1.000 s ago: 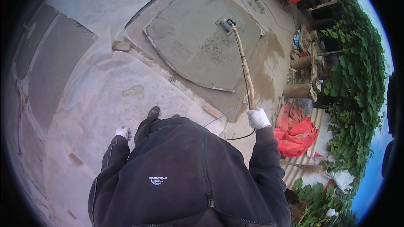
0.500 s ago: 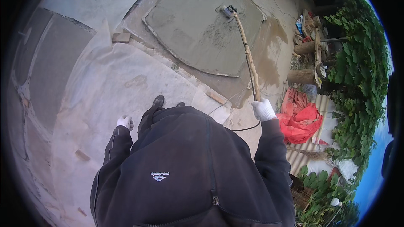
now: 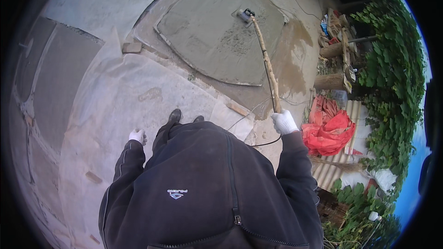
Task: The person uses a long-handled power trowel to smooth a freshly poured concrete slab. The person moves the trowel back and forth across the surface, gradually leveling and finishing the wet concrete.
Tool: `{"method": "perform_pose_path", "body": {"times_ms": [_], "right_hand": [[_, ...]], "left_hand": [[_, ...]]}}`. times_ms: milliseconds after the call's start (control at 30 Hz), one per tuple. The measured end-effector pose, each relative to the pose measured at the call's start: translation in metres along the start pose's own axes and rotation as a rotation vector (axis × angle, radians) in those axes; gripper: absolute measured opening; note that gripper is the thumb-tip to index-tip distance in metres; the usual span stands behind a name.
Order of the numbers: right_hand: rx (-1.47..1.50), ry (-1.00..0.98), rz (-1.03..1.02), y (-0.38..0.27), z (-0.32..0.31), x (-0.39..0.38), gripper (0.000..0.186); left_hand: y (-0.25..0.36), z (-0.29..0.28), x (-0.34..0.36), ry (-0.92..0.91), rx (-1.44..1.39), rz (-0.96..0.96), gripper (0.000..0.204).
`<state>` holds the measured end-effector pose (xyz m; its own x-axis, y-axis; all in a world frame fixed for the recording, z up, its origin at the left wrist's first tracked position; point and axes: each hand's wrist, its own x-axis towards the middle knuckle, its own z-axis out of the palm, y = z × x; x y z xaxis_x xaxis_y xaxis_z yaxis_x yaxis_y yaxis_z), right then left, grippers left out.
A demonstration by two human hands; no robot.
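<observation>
My right hand (image 3: pixel 284 122), in a white knitted glove, is closed round the near end of a long wooden pole (image 3: pixel 266 62). A black cable runs along the pole and trails beneath my hand. At its far end sits a small motorised concrete float (image 3: pixel 246 16), resting flat on a slab of wet grey concrete (image 3: pixel 198 23). Rough, pitted patches show on the surface just below the float. My left hand (image 3: pixel 138 136), also gloved, hangs at my side over the pale sheeting, its fingers curled in with nothing visible in them.
Pale sheeting (image 3: pixel 120 92) covers the ground under my shoes, with a brick (image 3: pixel 132 47) on its far edge. A wet brown patch (image 3: pixel 295 60) borders the slab's right side. Farther right are cut logs (image 3: pixel 330 82), red sheeting (image 3: pixel 330 131), a broom (image 3: pixel 344 166) and leafy vines (image 3: pixel 392 64).
The float has shifted slightly left and a little farther away over the wet concrete. My right hand has moved slightly left with the pole. My left hand stays curled at my side.
</observation>
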<state>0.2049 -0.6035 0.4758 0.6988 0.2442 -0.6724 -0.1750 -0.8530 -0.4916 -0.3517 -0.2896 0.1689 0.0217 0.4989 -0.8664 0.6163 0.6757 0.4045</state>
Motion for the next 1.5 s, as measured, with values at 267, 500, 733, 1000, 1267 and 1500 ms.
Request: {"method": "perform_pose_path", "body": {"times_ms": [267, 500, 733, 1000, 1267, 1500], "right_hand": [[0.146, -0.059, 0.020, -0.009, 0.007, -0.016, 0.012], [0.264, -0.121, 0.027, 0.002, 0.016, -0.026, 0.014], [0.223, -0.065, 0.053, 0.004, 0.029, -0.038, 0.013], [0.235, -0.063, 0.062, 0.010, 0.045, -0.052, 0.015], [0.255, -0.069, 0.027, 0.012, 0.051, -0.063, 0.015], [0.312, -0.098, 0.064, 0.009, 0.046, -0.073, 0.016]], "left_hand": [[-0.004, 0.001, -0.013, 0.037, -0.055, 0.013, 0.029], [-0.026, -0.004, -0.013, 0.031, -0.078, -0.033, 0.033], [-0.036, -0.006, -0.012, 0.025, -0.052, -0.046, 0.031], [-0.020, -0.009, -0.010, 0.013, -0.033, -0.010, 0.027], [-0.001, -0.009, -0.003, -0.011, -0.011, 0.019, 0.028], [0.002, -0.014, 0.012, -0.019, 0.043, 0.003, 0.030]]}}
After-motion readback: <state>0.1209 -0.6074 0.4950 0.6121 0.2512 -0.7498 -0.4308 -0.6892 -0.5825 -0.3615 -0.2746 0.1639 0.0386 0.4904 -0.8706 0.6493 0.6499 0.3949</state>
